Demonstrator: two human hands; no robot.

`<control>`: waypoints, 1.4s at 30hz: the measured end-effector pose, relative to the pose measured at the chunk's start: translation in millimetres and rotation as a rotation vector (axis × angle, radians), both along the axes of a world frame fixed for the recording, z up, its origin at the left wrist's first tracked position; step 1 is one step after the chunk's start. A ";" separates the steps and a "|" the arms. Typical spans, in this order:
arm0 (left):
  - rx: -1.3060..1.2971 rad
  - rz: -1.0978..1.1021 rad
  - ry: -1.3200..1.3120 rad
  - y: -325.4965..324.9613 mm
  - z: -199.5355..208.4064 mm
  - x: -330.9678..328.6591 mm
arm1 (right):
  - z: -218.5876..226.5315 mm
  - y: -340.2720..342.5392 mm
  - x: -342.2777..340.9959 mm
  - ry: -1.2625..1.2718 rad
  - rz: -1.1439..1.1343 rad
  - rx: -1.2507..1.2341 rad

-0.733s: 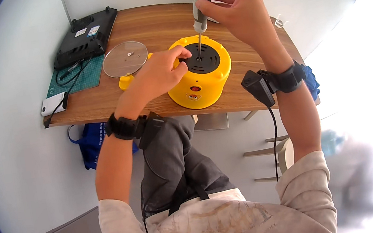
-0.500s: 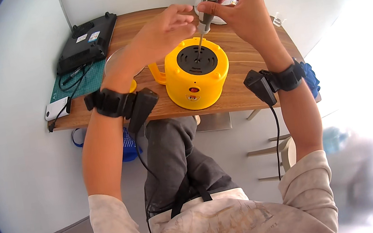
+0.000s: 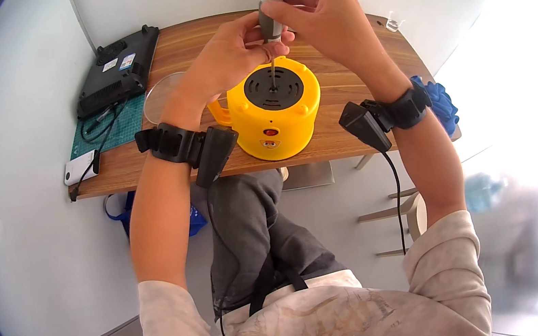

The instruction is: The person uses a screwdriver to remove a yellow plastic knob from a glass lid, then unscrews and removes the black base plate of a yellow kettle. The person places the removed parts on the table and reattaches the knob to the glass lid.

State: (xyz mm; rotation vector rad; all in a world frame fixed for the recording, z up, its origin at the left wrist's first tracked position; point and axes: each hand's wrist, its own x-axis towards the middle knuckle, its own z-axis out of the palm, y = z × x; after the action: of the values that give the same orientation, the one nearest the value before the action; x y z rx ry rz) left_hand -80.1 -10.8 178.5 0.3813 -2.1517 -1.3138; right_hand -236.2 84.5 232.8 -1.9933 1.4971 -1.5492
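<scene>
At upper centre, left hand [image 3: 232,53] and right hand [image 3: 323,14] clamp fingers on a grey-handled screwdriver [image 3: 271,28]; tilting could skid it across the round black slotted plate [image 3: 284,94].

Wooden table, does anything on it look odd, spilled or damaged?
No spill or damage shows. The yellow appliance appears to stand upside down, its black vented plate and small feet facing up beneath the screwdriver in the right hand. The black device at the far left also seems to lie underside up.
</scene>
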 end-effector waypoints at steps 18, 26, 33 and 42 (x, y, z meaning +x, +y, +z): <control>0.038 -0.072 0.074 0.1 -4.7 -1.6 | -2.5 -1.0 -14.4 0.042 -0.045 -0.095; 0.021 0.141 -0.065 8.9 0.9 -5.1 | 2.7 1.3 -7.7 0.277 -0.153 -0.181; -0.033 0.224 -0.180 8.2 0.3 -7.2 | 6.0 3.0 -4.4 0.025 0.002 0.024; -0.091 -0.076 -0.025 -6.2 5.7 4.6 | 1.4 3.7 -13.7 0.003 0.046 -0.045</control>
State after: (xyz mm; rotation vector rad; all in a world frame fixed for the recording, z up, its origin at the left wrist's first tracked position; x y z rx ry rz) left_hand -75.6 -17.0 184.2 0.2831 -2.2576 -1.2532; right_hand -249.8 88.2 234.3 -2.0404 1.4185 -1.5763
